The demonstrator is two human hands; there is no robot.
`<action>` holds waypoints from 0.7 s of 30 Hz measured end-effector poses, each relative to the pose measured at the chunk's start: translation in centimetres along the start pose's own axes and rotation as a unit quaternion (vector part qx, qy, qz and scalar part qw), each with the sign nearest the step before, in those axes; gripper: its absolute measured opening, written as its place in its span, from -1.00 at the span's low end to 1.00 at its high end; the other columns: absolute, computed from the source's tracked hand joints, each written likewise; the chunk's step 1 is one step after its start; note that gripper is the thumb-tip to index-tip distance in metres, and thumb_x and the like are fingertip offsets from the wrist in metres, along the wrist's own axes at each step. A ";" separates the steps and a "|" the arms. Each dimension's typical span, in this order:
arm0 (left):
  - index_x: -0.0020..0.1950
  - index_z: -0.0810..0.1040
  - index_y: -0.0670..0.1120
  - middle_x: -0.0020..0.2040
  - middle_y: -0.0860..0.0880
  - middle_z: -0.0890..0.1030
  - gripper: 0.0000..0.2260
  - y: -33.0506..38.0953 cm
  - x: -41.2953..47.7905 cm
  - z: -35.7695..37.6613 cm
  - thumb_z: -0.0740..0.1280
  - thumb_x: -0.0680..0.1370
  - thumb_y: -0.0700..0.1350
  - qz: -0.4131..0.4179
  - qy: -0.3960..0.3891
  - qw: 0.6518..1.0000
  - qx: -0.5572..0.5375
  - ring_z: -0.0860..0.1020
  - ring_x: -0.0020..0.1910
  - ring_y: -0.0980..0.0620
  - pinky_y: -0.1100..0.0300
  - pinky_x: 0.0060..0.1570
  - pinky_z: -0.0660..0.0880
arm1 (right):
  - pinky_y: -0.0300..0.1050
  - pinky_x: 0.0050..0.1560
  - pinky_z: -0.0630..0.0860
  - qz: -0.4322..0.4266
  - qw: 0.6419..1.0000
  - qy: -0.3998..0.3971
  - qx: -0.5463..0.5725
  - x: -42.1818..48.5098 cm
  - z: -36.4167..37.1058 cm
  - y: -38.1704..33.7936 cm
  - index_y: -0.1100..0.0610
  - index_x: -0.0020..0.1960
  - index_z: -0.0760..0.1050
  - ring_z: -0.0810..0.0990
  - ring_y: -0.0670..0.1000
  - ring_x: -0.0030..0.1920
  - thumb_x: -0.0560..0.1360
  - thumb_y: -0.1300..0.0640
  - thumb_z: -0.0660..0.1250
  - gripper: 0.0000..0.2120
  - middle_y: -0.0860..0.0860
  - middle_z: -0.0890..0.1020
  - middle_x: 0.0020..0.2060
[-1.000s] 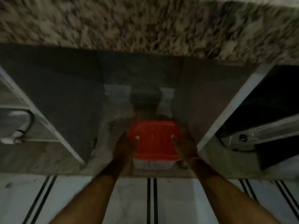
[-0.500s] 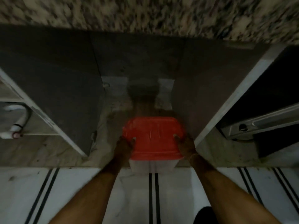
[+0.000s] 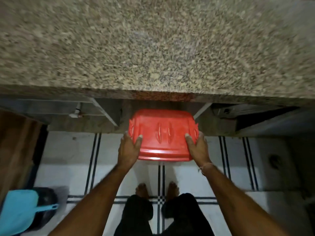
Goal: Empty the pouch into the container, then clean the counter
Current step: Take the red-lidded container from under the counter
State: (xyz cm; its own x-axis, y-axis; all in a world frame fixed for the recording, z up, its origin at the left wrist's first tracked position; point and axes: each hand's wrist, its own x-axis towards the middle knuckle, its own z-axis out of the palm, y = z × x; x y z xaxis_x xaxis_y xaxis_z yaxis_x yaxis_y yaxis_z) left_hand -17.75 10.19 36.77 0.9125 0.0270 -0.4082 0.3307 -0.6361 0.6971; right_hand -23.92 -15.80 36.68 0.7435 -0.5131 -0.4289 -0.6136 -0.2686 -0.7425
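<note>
A container with a red lid (image 3: pixel 162 133) hangs in the air just below the front edge of the speckled granite counter (image 3: pixel 153 48). My left hand (image 3: pixel 128 149) grips its left side, thumb on the lid. On the opposite side my right hand (image 3: pixel 197 147) holds it the same way. The container's clear body is hidden under the lid. No pouch is in view.
Open shelf compartments (image 3: pixel 105 114) run under the counter, with a white pipe (image 3: pixel 75 114) at left. A light blue dustpan (image 3: pixel 20 213) lies on the floor at lower left. My bare feet (image 3: pixel 156 189) stand on white tiles with black stripes.
Both hands have drawn the red-lidded container out of the lower shelf and lifted it toward the counter edge. The view has risen, so the countertop now fills the upper half.
</note>
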 end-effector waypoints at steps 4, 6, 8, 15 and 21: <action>0.43 0.43 -0.10 0.23 -0.10 0.62 -0.45 6.7 -6.4 -7.9 0.27 0.60 0.25 0.051 0.045 0.997 -0.021 0.63 0.15 -0.10 0.13 0.04 0.50 | -0.08 0.09 0.48 -0.049 0.998 0.035 -0.016 -7.0 -5.5 -8.5 0.14 0.51 0.31 0.57 0.06 0.16 0.58 -0.20 0.32 -0.37 0.05 0.53 0.24; 0.41 0.47 -0.09 0.20 -0.02 0.61 -0.50 9.8 -8.3 -11.7 0.30 0.61 0.21 0.070 0.073 0.995 -0.023 0.58 0.10 0.00 0.19 0.04 0.43 | -0.10 0.11 0.44 -0.069 0.996 0.057 -0.016 -9.4 -7.7 -12.4 0.16 0.49 0.35 0.57 0.07 0.16 0.59 -0.16 0.33 -0.39 0.09 0.56 0.26; 0.38 0.51 -0.06 0.13 0.04 0.59 -0.54 12.6 -9.5 -15.3 0.31 0.61 0.20 0.093 0.090 0.991 -0.033 0.53 0.02 0.08 0.27 -0.06 0.40 | -0.09 0.13 0.44 -0.089 0.993 0.070 -0.012 -11.1 -9.7 -15.8 0.15 0.47 0.40 0.58 0.10 0.19 0.57 -0.16 0.35 -0.41 0.09 0.59 0.26; 0.16 0.62 -0.08 -0.07 0.00 0.62 -0.55 21.3 -7.6 -23.5 0.28 0.59 0.27 0.162 0.147 0.975 -0.026 0.61 -0.02 -0.07 0.18 -0.11 0.33 | 0.01 0.12 0.58 -0.178 0.978 0.098 0.049 -11.7 -14.2 -26.3 0.06 0.30 0.55 0.68 0.05 0.05 0.40 -0.39 0.28 -0.33 0.00 0.70 0.05; -0.03 0.62 -0.06 -0.19 0.01 0.66 -0.50 28.1 -2.1 -26.4 0.20 0.56 0.36 0.203 0.165 0.965 0.005 0.64 -0.18 -0.02 0.16 -0.28 0.38 | -0.05 -0.06 0.61 -0.221 0.966 0.090 0.103 -6.7 -17.4 -32.9 0.02 0.37 0.52 0.70 -0.01 -0.02 0.52 -0.33 0.30 -0.42 -0.01 0.71 0.06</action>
State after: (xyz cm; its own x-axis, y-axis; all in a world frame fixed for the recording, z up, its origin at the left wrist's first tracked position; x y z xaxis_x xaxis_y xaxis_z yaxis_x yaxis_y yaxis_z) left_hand -4.06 12.65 72.79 0.9941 0.0168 0.1075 -0.0705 -0.6538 0.7534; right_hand -13.31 -17.76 72.93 0.8507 -0.5244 0.0361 -0.1678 -0.3360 -0.9268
